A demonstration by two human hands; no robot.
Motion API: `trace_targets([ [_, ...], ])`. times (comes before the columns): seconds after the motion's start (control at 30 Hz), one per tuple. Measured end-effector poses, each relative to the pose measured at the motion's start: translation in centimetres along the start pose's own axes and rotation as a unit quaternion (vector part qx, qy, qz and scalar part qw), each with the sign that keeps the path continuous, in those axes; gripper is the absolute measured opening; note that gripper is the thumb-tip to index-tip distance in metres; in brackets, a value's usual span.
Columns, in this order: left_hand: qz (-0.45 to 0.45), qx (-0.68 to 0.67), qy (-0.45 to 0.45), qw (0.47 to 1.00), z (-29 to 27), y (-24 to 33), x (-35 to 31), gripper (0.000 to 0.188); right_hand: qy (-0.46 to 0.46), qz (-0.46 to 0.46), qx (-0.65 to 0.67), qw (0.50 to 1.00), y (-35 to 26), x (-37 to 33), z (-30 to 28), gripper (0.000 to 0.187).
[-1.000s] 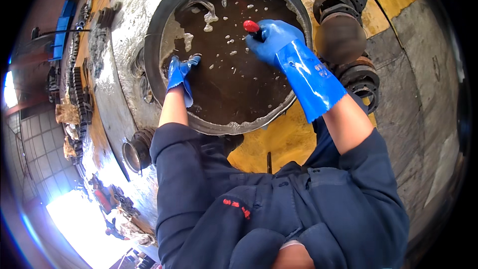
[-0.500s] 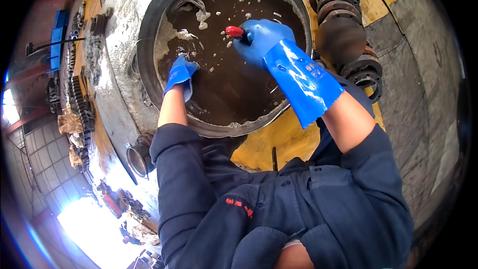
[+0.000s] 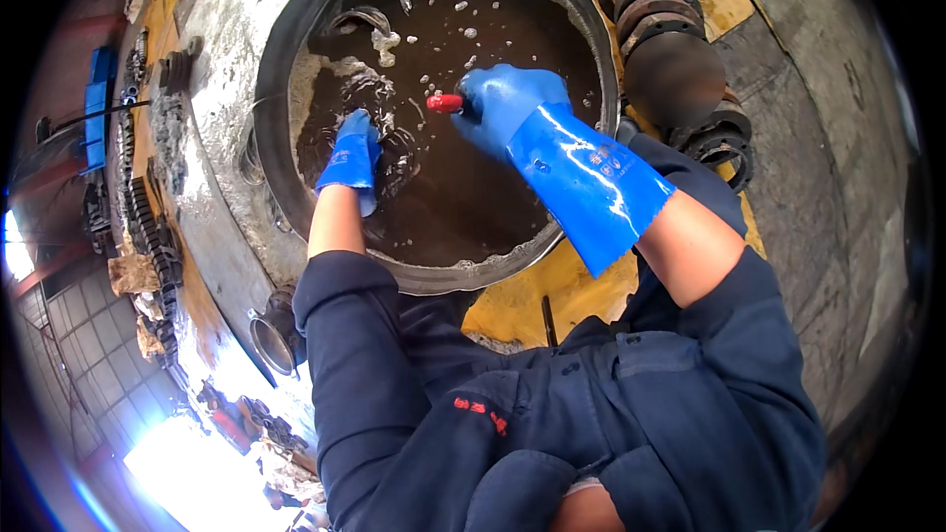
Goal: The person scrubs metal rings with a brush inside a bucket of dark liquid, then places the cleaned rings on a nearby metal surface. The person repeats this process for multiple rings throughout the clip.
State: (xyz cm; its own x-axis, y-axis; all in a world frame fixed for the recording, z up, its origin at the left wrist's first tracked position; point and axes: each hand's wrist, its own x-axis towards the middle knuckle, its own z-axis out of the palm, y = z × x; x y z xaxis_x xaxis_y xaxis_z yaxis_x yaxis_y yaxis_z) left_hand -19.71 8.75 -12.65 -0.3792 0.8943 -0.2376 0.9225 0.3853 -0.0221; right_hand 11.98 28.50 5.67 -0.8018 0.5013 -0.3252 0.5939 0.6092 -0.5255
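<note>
The work in the wide round basin (image 3: 443,279) looks under way rather than finished: both hands are at the liquid. How much is done or left cannot be told, since the murk hides whatever lies below. The basin has a thick, dark, slightly uneven rim, with pale scum along its inner wall. Inside, the brown liquid (image 3: 463,202) is opaque and glossy, dotted with bubbles and rippled at the left.

At the right, beyond the rim, a leaning row of dark, flat metal rings (image 3: 665,10) shows rusty edges; whether these have been handled already is unclear. At the near left stands a short, hollow metal cylinder (image 3: 278,340).

The right hand (image 3: 481,110), in a shiny blue rubber glove, curls around a red-tipped handle (image 3: 443,103) over the middle of the basin; the handle's other end is hidden. The left hand (image 3: 353,153), gloved alike, dips its fingers into the liquid at the left, and I cannot tell whether it grasps anything. At the far left inside the basin, a small arched piece (image 3: 361,17) breaks the surface beside white foam (image 3: 384,44).
</note>
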Motion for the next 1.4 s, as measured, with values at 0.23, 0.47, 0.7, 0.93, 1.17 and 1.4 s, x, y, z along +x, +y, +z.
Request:
trace_targets([
  [0.23,-0.181,-0.209,-0.078,0.958,-0.7,2.3,-0.2,0.027,-0.04,0.003,-0.025,0.999,-0.2,-0.3,-0.1,0.024],
  [0.47,-0.189,-0.476,-0.043,0.858,-6.0,2.2,-5.2,0.031,-0.099,0.005,0.01,0.995,-0.8,-0.7,-0.5,0.028],
  [0.7,-0.226,-0.728,0.009,0.648,-8.8,7.2,-11.8,0.033,-0.119,-0.018,0.073,0.99,0.5,-0.7,2.5,0.033],
  [0.93,-0.213,-0.841,0.03,0.497,-7.6,12.6,-14.9,0.048,-0.088,-0.037,0.247,0.964,0.5,-2.6,0.3,0.039],
  [1.17,-0.358,-0.825,0.093,0.427,-3.1,13.9,-14.4,0.07,-0.055,-0.272,0.306,0.911,-1.4,-6.4,2.4,0.024],
  [1.4,-0.277,-0.897,0.021,0.344,-2.9,14.2,-15.2,0.067,-0.043,-0.385,0.109,0.915,-2.9,-5.0,7.9,0.024],
])
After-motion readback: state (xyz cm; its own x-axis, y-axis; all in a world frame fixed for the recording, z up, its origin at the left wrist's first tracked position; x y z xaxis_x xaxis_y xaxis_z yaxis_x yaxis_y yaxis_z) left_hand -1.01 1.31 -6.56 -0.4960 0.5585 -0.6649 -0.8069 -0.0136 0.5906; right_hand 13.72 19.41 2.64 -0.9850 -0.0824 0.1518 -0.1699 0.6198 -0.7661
